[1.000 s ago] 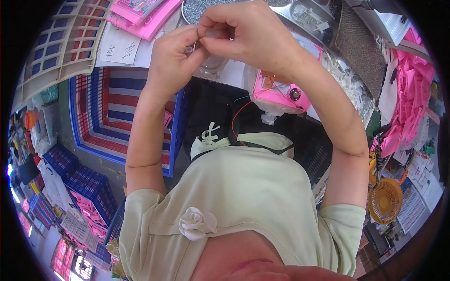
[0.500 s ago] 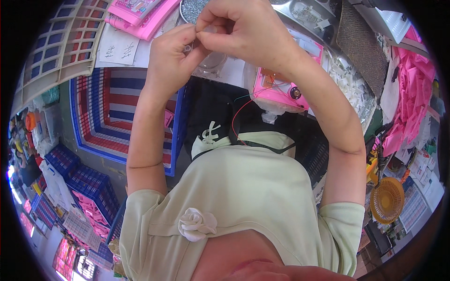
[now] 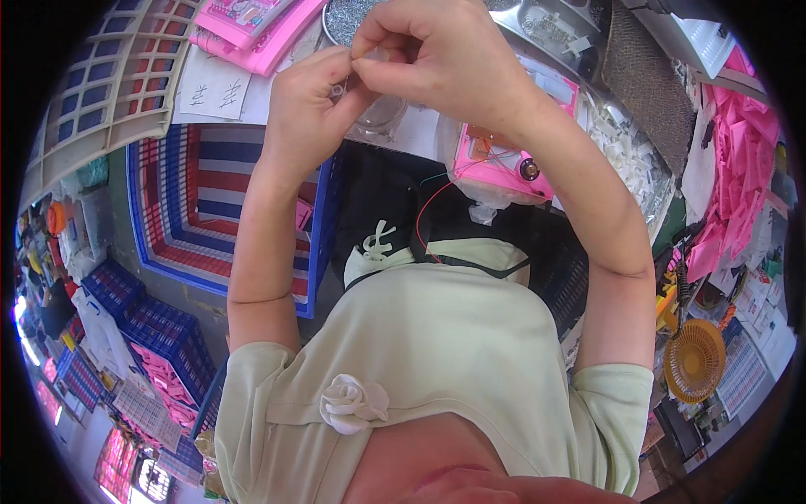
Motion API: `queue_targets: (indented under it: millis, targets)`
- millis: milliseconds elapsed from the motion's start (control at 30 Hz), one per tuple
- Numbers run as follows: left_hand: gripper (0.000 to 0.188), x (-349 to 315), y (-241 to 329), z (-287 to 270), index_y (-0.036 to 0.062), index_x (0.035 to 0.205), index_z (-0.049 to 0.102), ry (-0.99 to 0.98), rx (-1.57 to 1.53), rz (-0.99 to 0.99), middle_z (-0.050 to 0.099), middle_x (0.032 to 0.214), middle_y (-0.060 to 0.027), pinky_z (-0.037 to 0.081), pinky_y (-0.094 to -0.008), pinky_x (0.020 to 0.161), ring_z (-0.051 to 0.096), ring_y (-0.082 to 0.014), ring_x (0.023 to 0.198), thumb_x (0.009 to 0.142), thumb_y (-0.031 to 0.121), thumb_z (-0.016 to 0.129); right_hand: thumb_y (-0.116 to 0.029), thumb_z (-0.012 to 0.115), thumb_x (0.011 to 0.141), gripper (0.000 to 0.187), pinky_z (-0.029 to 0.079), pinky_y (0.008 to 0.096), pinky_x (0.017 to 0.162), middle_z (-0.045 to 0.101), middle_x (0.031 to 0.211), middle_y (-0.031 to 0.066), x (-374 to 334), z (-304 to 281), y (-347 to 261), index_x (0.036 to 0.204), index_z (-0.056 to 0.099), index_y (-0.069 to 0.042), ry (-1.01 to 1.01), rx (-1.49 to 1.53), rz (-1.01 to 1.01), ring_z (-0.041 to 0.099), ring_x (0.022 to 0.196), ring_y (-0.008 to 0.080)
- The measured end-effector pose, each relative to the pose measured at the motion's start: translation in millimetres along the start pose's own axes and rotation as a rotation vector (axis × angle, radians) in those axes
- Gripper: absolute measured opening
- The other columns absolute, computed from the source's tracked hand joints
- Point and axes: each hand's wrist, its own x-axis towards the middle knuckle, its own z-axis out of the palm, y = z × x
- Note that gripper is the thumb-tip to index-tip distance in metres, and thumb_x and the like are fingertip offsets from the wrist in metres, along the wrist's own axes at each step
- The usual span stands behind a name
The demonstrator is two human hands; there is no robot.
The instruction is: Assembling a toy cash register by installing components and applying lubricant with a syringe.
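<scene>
Over the worktable, my left hand and my right hand meet fingertip to fingertip. Both are closed in a pinch. A small clear, ring-like piece shows at my left fingers; what my right fingers grip is mostly hidden behind them. Just below the hands sits a round clear dish. Beyond them is a round metal tray of small screws. Under my right forearm lies a pink plastic housing with a small round black part and thin red and green wires.
Pink cases and a paper sheet lie at the far left. A blue-rimmed striped crate stands below the left arm. White plastic parts and a metal compartment tray lie right. A yellow basket is farther right.
Both hands stay together in nearly the same spot, with only a slight shift of the fingers. Nothing else has visibly moved.
</scene>
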Motion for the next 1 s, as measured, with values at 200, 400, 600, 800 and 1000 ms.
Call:
queue_targets:
  millis: [200,400,600,800,1000]
  targets:
    - [0.016,0.0,-0.5,0.3,0.0007,0.095,0.069,0.006,-0.009,0.011,0.063,0.079,-0.0117,0.047,-0.0331,0.062,0.062,-0.0283,0.07,0.083,0.009,0.073,-0.012,0.069,0.075,0.012,0.051,0.0364,0.056,0.064,0.064,0.0172,0.1,0.4,1.6,0.077,0.067,0.0,0.005,0.001,-0.023,0.068,0.059,0.0308]
    - [0.011,-1.0,-0.4,-1.2,-0.0031,0.092,0.066,-0.014,-0.003,-0.001,0.064,0.08,-0.0056,0.045,-0.0276,0.067,0.059,-0.0148,0.073,0.084,0.001,0.071,-0.012,0.069,0.075,0.012,0.052,0.0371,0.056,0.064,0.064,0.0175,1.2,-0.2,0.5,0.077,0.067,0.0,0.012,-0.021,-0.039,0.068,0.06,0.0314]
    - [0.008,0.5,3.7,-0.9,-0.0025,0.088,0.065,-0.007,-0.008,-0.018,0.061,0.076,-0.0047,0.044,-0.0264,0.064,0.057,-0.0129,0.07,0.083,-0.001,0.07,-0.012,0.069,0.075,0.013,0.052,0.0377,0.057,0.064,0.064,0.0178,1.7,0.3,2.1,0.078,0.068,0.0,0.038,-0.009,-0.066,0.068,0.06,0.032]
    - [0.018,0.3,1.4,-1.1,0.0018,0.099,0.07,-0.007,0.011,-0.008,0.066,0.084,-0.0116,0.049,-0.0328,0.065,0.064,-0.0284,0.073,0.084,0.01,0.074,-0.012,0.068,0.075,0.012,0.053,0.0378,0.057,0.065,0.065,0.018,2.0,-1.3,0.2,0.078,0.068,0.0,0.021,-0.001,-0.05,0.069,0.062,0.0322]
    - [0.019,-0.5,0.1,-0.8,0.0025,0.101,0.071,0.001,-0.003,-0.006,0.068,0.086,-0.0114,0.05,-0.0329,0.066,0.065,-0.0286,0.075,0.084,0.01,0.074,-0.013,0.068,0.075,0.013,0.053,0.0384,0.058,0.064,0.065,0.0182,2.0,-5.2,-8.0,0.078,0.068,-0.001,0.041,-0.056,-0.103,0.068,0.062,0.0335]
